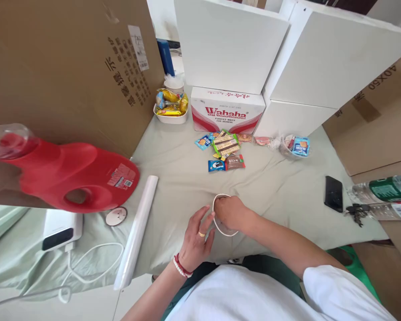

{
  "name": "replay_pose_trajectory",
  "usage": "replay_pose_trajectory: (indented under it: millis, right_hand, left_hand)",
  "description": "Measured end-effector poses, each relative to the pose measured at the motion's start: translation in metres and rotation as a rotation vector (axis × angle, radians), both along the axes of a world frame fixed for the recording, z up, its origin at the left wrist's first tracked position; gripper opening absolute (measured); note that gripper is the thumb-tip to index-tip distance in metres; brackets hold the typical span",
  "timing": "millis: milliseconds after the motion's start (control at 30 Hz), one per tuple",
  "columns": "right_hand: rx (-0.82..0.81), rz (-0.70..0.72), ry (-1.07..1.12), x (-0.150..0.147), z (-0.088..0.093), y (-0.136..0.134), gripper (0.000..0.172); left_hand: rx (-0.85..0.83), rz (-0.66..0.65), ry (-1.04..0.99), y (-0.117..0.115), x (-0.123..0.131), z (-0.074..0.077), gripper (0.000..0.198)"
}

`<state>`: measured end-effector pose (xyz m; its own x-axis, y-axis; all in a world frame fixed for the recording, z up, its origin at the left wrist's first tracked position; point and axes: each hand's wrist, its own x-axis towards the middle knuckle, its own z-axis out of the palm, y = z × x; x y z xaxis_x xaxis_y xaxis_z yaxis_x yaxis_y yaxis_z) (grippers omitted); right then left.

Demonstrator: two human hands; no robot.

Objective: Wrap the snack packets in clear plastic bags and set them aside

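Observation:
A round bowl with a white rim [227, 232] stands on the cloth near the table's front edge. My right hand [232, 211] reaches down into it. Its fingers are hidden inside, so whether they hold anything cannot be seen. At the bowl's left side is my left hand [198, 235], fingers apart, the fingertips at or touching the rim. Beyond the bowl lies a loose group of wrapped snacks: a green-edged wafer pack [226, 145] on top, a blue packet [216, 166] and a brown packet [235, 162] in front, and light blue packets [203, 142] at the left.
Behind the snacks stands a Wahaha carton [227, 109]. A white tub [171, 119] holds yellow packets; a clear bowl [289, 154] holds more snacks. To the left are a red jug [83, 171], white roll [137, 232] and power bank [62, 225]; right, a phone [333, 194] and bottles [384, 189].

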<state>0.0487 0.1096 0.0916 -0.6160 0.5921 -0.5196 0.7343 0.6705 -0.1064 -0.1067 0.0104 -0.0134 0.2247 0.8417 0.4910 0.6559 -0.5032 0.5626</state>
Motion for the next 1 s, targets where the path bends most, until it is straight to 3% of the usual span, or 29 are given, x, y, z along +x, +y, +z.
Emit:
replay_pose_trajectory:
  millis: [100,267,367,467,567,633,700,833,900,1000]
  right_hand:
    - [-0.045,-0.055,0.025,0.002,-0.007,-0.004,0.022]
    - [0.024,-0.115,0.157,0.025,-0.014,-0.023,0.032]
    - [0.021,-0.155,0.319,0.043,-0.003,-0.032,0.039]
    - [0.078,-0.208,0.638,0.07,0.018,-0.022,0.044]
    - [0.383,-0.391,0.816,0.114,0.038,0.026,0.041]
    - [0.663,-0.598,0.761,0.15,0.044,0.08,0.043]
    - [0.835,-0.754,0.654,0.187,0.04,0.144,0.048]
    - [0.765,-0.872,0.442,0.237,0.005,0.251,0.041]
    - [0.705,-0.843,0.404,0.246,-0.023,0.278,0.032]
    - [0.656,-0.762,0.449,0.244,-0.062,0.289,0.039]
  left_hand:
    - [0.044,-0.135,0.049,0.004,0.002,0.003,0.081]
    - [0.023,-0.061,0.059,0.005,0.0,0.001,0.081]
    - [0.06,-0.027,0.048,0.007,-0.002,-0.001,0.077]
    - [0.065,0.008,0.036,0.011,-0.003,0.001,0.065]
    - [0.069,-0.042,0.061,0.016,-0.005,0.007,0.05]
    - [0.097,-0.089,0.083,0.018,-0.006,0.014,0.046]
    - [0.124,-0.092,0.098,0.017,-0.006,0.021,0.045]
    - [0.159,-0.003,0.107,0.011,-0.003,0.036,0.041]
    - [0.178,0.045,0.114,0.008,-0.002,0.043,0.04]
    - [0.18,0.072,0.143,0.008,-0.004,0.05,0.036]
